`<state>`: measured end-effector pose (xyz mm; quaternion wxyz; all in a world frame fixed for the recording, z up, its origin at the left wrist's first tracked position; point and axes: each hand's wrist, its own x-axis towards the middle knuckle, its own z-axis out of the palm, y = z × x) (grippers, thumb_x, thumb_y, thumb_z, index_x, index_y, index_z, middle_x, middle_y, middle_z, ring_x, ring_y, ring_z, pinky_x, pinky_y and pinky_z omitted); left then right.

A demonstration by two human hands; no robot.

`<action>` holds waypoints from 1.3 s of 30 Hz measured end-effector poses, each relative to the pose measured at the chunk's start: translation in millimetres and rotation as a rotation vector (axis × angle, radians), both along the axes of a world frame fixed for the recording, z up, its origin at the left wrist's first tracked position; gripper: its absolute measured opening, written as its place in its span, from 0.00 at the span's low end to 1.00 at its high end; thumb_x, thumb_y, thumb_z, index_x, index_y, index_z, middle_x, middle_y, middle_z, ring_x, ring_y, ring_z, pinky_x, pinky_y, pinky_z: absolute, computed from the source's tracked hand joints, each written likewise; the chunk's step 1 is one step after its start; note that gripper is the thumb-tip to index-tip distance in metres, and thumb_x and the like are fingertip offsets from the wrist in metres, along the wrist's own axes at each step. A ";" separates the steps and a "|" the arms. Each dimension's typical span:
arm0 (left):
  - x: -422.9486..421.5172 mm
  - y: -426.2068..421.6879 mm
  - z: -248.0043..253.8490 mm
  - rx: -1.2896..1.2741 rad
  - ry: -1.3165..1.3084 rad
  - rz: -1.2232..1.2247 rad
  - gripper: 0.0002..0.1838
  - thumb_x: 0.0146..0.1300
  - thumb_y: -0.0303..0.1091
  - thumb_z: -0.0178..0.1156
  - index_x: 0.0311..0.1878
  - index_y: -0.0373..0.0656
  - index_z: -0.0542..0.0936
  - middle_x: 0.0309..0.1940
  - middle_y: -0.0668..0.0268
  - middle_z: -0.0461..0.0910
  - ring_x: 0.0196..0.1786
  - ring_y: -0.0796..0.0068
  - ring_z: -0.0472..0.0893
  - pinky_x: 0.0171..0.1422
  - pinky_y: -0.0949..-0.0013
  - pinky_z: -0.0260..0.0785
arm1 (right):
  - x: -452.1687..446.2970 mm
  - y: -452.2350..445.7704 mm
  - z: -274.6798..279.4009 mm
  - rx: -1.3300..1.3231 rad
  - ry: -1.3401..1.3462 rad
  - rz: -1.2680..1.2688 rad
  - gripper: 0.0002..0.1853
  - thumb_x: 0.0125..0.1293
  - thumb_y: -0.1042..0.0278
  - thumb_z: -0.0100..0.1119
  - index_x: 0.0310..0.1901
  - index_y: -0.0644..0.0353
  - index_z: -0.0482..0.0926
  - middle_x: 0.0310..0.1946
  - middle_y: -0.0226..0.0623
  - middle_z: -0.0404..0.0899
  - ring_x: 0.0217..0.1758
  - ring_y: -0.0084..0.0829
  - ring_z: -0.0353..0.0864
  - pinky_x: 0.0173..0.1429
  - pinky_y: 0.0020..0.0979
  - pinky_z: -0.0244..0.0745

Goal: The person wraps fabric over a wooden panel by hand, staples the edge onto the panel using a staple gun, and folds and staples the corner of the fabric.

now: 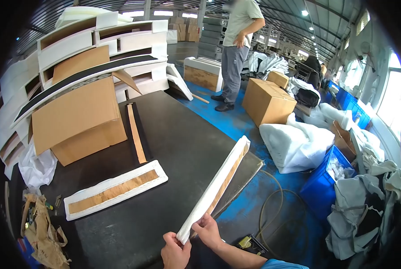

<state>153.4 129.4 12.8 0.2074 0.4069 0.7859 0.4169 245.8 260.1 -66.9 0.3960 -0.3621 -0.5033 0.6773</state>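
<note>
My left hand (175, 251) pinches the near end of a long narrow wooden board wrapped in white padding (214, 190). Close beside it, my right hand (207, 229) grips the same board's edge near that end. The board stands up at a slant over the dark tabletop (173, 134), its bare wood side facing right. A second padded board (115, 190) lies flat on the table to the left, wood side up with white material folded around its edges. Behind that lies a thin wooden strip on black material (137, 134).
An open cardboard box (81, 121) sits at the table's far left, before stacked white frames (133, 42). A person (236, 49) stands beyond the table. On the right are a carton (267, 101), a blue bin (321, 179), white padding (297, 143) and a floor hose (279, 201).
</note>
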 end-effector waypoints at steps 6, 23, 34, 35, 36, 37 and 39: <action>-6.2 -4.7 -26.6 -0.221 0.525 -0.137 0.13 0.61 0.38 0.67 0.39 0.41 0.76 0.27 0.56 0.85 0.29 0.50 0.86 0.34 0.47 0.80 | 0.5 0.1 2.2 0.067 0.007 -0.042 0.11 0.67 0.80 0.63 0.49 0.62 0.78 0.35 0.24 0.81 0.36 0.15 0.79 0.41 0.22 0.77; 0.5 -2.1 -57.7 0.049 0.500 -0.243 0.09 0.59 0.31 0.69 0.30 0.42 0.77 0.24 0.60 0.80 0.30 0.58 0.82 0.35 0.57 0.76 | 21.3 6.7 24.8 -0.068 -0.048 0.108 0.08 0.81 0.67 0.54 0.50 0.62 0.79 0.41 0.33 0.84 0.43 0.22 0.83 0.48 0.28 0.78; -14.5 -2.9 -51.2 0.102 0.433 -0.304 0.10 0.58 0.34 0.68 0.25 0.41 0.80 0.23 0.58 0.82 0.29 0.55 0.83 0.34 0.52 0.77 | 12.7 17.1 46.3 -0.031 -0.351 0.669 0.27 0.71 0.43 0.71 0.35 0.66 0.89 0.25 0.28 0.83 0.27 0.17 0.78 0.33 0.24 0.76; -19.6 -2.5 -53.5 0.107 0.392 -0.322 0.13 0.60 0.37 0.70 0.26 0.40 0.79 0.22 0.57 0.81 0.30 0.52 0.85 0.35 0.51 0.77 | 13.0 19.8 37.6 0.005 -0.471 0.688 0.29 0.70 0.39 0.71 0.33 0.66 0.89 0.23 0.29 0.83 0.26 0.18 0.79 0.33 0.23 0.76; -21.0 -2.5 -48.9 0.124 0.409 -0.321 0.13 0.60 0.37 0.70 0.26 0.40 0.79 0.22 0.57 0.81 0.30 0.52 0.85 0.35 0.51 0.77 | 12.9 19.2 43.4 -0.036 -0.520 0.713 0.31 0.70 0.37 0.70 0.32 0.66 0.89 0.22 0.29 0.82 0.26 0.19 0.80 0.33 0.23 0.76; -22.9 -2.9 -43.8 0.081 0.356 -0.349 0.12 0.64 0.38 0.67 0.33 0.39 0.80 0.28 0.53 0.83 0.35 0.49 0.85 0.39 0.48 0.77 | 13.3 20.8 42.2 -0.041 -0.558 0.720 0.32 0.70 0.36 0.69 0.32 0.66 0.89 0.22 0.29 0.82 0.25 0.19 0.80 0.32 0.23 0.76; -19.6 -4.8 -26.5 0.057 0.271 -0.327 0.12 0.67 0.36 0.64 0.30 0.38 0.82 0.31 0.51 0.84 0.38 0.46 0.84 0.43 0.46 0.77 | 15.0 22.4 41.6 -0.035 -0.570 0.778 0.28 0.72 0.40 0.69 0.33 0.65 0.88 0.24 0.28 0.82 0.26 0.19 0.79 0.32 0.24 0.76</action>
